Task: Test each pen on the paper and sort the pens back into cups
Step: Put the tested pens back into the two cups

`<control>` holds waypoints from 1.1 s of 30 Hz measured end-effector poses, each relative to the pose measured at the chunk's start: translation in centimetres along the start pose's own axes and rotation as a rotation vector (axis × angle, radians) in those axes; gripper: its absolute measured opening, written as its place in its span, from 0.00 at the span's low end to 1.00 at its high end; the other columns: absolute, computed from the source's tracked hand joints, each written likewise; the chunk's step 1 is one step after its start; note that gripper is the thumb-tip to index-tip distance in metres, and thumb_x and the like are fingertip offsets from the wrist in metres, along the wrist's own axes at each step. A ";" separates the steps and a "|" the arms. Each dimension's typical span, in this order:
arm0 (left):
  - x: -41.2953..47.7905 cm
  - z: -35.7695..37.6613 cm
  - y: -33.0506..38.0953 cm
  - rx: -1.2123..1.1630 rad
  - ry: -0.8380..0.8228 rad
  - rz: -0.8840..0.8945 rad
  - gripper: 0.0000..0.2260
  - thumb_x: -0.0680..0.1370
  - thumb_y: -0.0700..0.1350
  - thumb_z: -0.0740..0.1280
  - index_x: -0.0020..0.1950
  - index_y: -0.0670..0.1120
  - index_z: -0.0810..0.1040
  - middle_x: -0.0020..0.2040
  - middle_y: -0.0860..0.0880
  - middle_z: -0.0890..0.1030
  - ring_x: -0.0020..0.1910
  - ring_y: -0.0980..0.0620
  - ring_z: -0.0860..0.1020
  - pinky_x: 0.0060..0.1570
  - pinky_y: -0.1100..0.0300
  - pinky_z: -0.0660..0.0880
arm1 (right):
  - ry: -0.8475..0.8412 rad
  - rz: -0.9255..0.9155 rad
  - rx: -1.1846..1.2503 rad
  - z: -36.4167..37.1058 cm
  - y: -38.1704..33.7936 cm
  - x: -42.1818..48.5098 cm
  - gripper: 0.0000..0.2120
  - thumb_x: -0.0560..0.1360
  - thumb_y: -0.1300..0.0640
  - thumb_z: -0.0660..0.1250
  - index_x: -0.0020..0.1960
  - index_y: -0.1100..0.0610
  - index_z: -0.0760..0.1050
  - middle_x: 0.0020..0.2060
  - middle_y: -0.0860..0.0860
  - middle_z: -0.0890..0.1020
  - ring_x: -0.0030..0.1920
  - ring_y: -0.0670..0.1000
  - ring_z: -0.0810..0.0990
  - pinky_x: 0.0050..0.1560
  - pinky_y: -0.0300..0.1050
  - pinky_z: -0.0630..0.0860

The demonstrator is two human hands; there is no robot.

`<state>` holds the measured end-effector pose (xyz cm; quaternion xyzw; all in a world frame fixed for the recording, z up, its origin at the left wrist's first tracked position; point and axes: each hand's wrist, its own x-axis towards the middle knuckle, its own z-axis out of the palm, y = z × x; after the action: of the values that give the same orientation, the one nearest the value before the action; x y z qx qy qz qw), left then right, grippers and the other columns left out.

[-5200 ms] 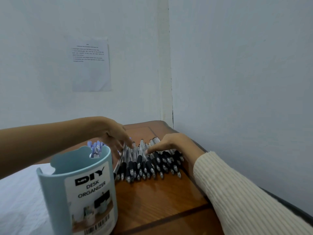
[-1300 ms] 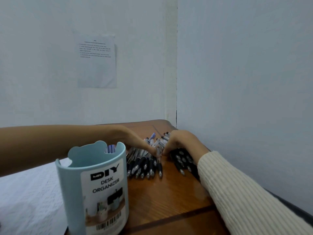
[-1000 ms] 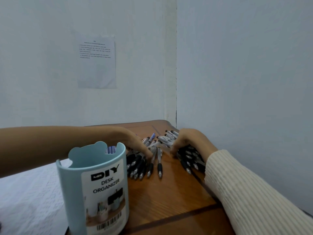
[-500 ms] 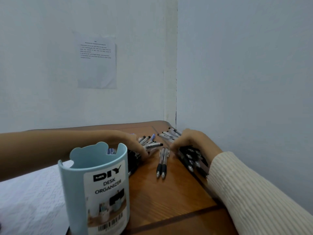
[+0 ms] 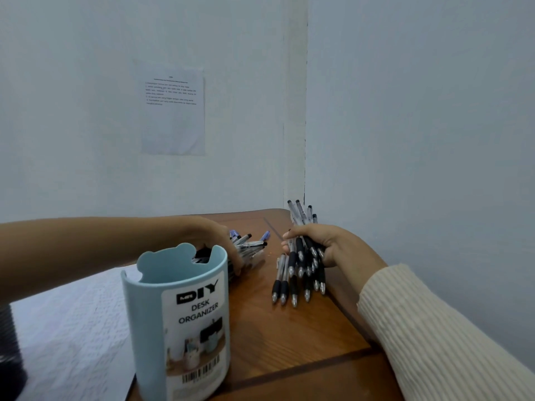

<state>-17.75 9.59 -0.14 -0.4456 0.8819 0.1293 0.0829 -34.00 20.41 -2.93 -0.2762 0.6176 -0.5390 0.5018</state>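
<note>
Pens [image 5: 302, 256], two bundles, one per hand.

Right bundle [image 5: 307, 250]: black grips, clamped in the right hand [image 5: 327, 247], with fingers and thumb curled round the barrels near mid-length. Long axis steep, leaning away from the person. Click ends stand above the knuckles toward the wall corner. Tips hang below the hand, at or just off the table [image 5: 289, 342]. Two pens [image 5: 279, 280] on the bundle's inner side may be loose; cannot tell if they are held.

Left bundle [image 5: 252, 246]: some blue ends, under the left hand [image 5: 220, 241], poking out beyond the fingers toward the right hand. Fingers curve down over it, but the grip itself is hidden behind the cup [image 5: 179, 314].

Cup: pale blue, upright, just in front of the left hand on the person's side, well inward of the right hand.

Paper [image 5: 72, 314]: white, beneath the left forearm.

Judgement: the left hand is nearer cup and paper. The right bundle would have to cross inward, tips leading, to reach either.
</note>
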 end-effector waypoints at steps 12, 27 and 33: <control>-2.8 -2.4 0.4 -0.440 0.028 0.054 0.08 0.75 0.41 0.67 0.37 0.41 0.73 0.27 0.48 0.79 0.29 0.52 0.77 0.32 0.63 0.76 | -0.079 -0.123 0.144 0.8 -0.1 -0.8 0.06 0.74 0.66 0.65 0.38 0.64 0.73 0.25 0.56 0.80 0.23 0.49 0.79 0.26 0.39 0.78; -14.7 -10.7 -6.4 -1.037 0.424 0.210 0.09 0.77 0.40 0.62 0.36 0.43 0.71 0.26 0.50 0.76 0.22 0.55 0.75 0.24 0.66 0.75 | -0.049 -0.492 0.419 9.7 -5.9 -7.3 0.08 0.74 0.67 0.65 0.36 0.62 0.70 0.23 0.55 0.76 0.26 0.48 0.78 0.25 0.37 0.76; -19.6 -10.2 -12.2 -1.108 0.534 0.155 0.08 0.76 0.39 0.61 0.37 0.44 0.70 0.27 0.49 0.75 0.21 0.55 0.75 0.25 0.66 0.75 | -0.039 -0.513 0.467 16.7 -8.0 -9.5 0.09 0.74 0.67 0.64 0.35 0.62 0.69 0.20 0.54 0.76 0.28 0.49 0.76 0.26 0.38 0.75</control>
<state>3.30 14.52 12.86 -0.3741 0.7038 0.4576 -0.3940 -17.04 20.13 9.08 -0.3104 0.3783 -0.7690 0.4114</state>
